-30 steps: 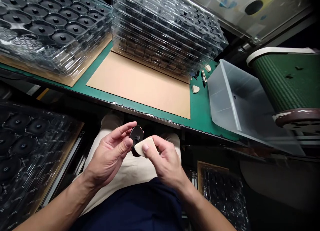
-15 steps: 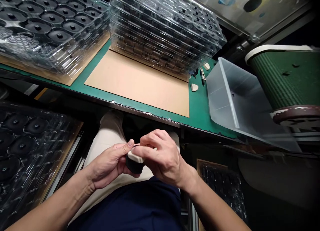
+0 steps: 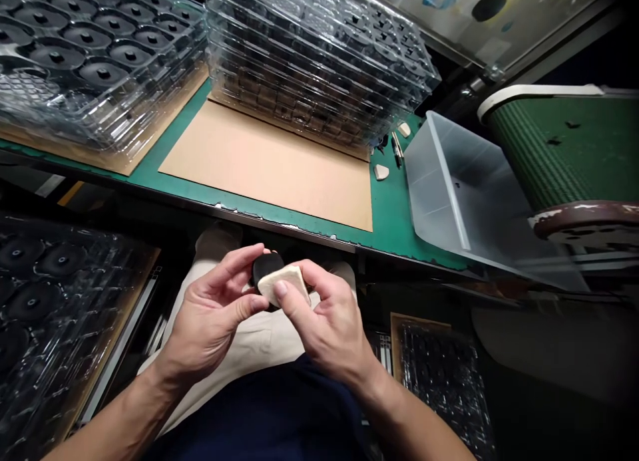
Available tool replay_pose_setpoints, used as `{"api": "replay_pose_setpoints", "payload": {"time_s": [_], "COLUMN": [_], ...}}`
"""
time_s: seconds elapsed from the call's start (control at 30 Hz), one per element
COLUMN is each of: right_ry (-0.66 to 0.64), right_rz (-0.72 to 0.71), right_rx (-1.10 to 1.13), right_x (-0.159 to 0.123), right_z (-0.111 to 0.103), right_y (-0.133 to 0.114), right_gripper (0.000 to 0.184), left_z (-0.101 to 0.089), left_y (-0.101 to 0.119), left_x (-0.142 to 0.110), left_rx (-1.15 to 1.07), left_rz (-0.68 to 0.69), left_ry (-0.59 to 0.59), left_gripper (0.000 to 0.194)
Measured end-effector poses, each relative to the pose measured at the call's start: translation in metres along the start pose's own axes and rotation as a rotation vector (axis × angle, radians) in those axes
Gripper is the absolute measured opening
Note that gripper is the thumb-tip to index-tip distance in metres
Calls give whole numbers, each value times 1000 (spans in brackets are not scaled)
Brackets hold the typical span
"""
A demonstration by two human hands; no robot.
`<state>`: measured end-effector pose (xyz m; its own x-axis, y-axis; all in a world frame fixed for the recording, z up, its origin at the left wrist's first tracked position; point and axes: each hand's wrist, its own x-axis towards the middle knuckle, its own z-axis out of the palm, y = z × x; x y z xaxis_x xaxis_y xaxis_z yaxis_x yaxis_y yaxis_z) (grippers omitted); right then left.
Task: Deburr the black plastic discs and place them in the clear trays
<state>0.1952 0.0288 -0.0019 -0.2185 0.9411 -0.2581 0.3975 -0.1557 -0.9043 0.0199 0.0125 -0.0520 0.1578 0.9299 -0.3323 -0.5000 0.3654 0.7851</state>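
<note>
Over my lap, my left hand (image 3: 212, 314) pinches a small black round disc (image 3: 264, 267) between thumb and fingers. My right hand (image 3: 324, 321) presses a cream wedge-shaped pad (image 3: 282, 283) against the disc's face, thumb on top. Both hands are closed on their items, touching each other just below the edge of the green table (image 3: 399, 215).
A brown cardboard sheet (image 3: 269, 161) lies on the table. Stacked clear trays (image 3: 319, 68) stand behind it, trays of black discs (image 3: 94, 48) at the left. A translucent bin (image 3: 464, 195) and a green conveyor (image 3: 564, 148) sit right. More trays (image 3: 44, 301) flank my legs. Spare pads (image 3: 381, 171) lie near pens.
The right hand first covered the disc from above, then rolled back so the cream pad shows on top. The disc turned in my left fingers. The view drifted slightly.
</note>
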Motion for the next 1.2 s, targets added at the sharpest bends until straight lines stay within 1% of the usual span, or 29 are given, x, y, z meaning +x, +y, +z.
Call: {"api": "replay_pose_setpoints", "payload": {"time_s": [0.07,0.13,0.23,0.33,0.43,0.5,0.57,0.63,0.67,0.7,0.73,0.77,0.8,0.83,0.87,0.9,0.93,1.0,1.03,1.07,1.1,1.13,1.2], "right_ry": [30,90,147,102,0,-77,-165,-218,-194,-101,21,225,428,436,349,294,303,395,446,458,421,343,171], "right_rz": [-66,-139,-255,-359,-426,-452,-500,-567,-596,-612,-603,-578,-509,-410,-342,-298,-261,-239,-240,-240,-236,-220,-152], "right_rx": [-129,-252,-431,-528,-491,-440,-392,-344,-312,-297,-294,-335,-481,-656,-723,-744,-746,-677,-613,-537,-451,-360,-199], "right_x": [2,4,8,11,11,10,12,21,29,40,52,64,77,88,96,100,101,90,79,66,51,36,7], "right_z": [-3,-6,-8,-8,-9,-10,-12,-17,-22,-29,-38,-49,-61,-73,-85,-95,-101,-103,-98,-90,-79,-67,-42], "right_y": [0,5,13,17,18,17,17,19,24,32,43,56,71,87,102,114,122,128,127,123,119,114,106], "right_gripper": [23,21,21,19,15,14,18,22,24,25,26,27,31,41,50,55,59,51,47,42,38,33,28], "left_z": [1,-1,-8,-16,-22,-25,-24,-20,-17,-13,-9,-6,-3,-1,0,0,0,-1,-2,-1,0,3,11], "left_y": [6,11,15,14,9,4,-1,-2,-1,1,3,7,10,13,15,16,17,15,14,11,9,7,2], "left_x": [0,0,-1,-4,-5,-5,-4,-3,-3,-2,-1,1,2,3,4,5,6,6,6,5,6,6,9], "left_rx": [-7,0,13,-16,-96,-165,-248,-301,-305,-298,-291,-284,-275,-263,-245,-227,-209,-156,-116,-65,-5,59,159], "left_rz": [32,2,-120,-273,-389,-461,-539,-584,-590,-590,-586,-582,-578,-571,-563,-554,-543,-510,-489,-469,-457,-453,-473], "left_ry": [35,57,13,-44,-133,-175,-182,-156,-135,-111,-85,-57,-27,5,37,69,96,93,64,31,0,-24,-34], "left_gripper": [56,56,51,40,33,32,30,28,29,34,41,49,53,55,54,53,53,54,57,60,62,62,56]}}
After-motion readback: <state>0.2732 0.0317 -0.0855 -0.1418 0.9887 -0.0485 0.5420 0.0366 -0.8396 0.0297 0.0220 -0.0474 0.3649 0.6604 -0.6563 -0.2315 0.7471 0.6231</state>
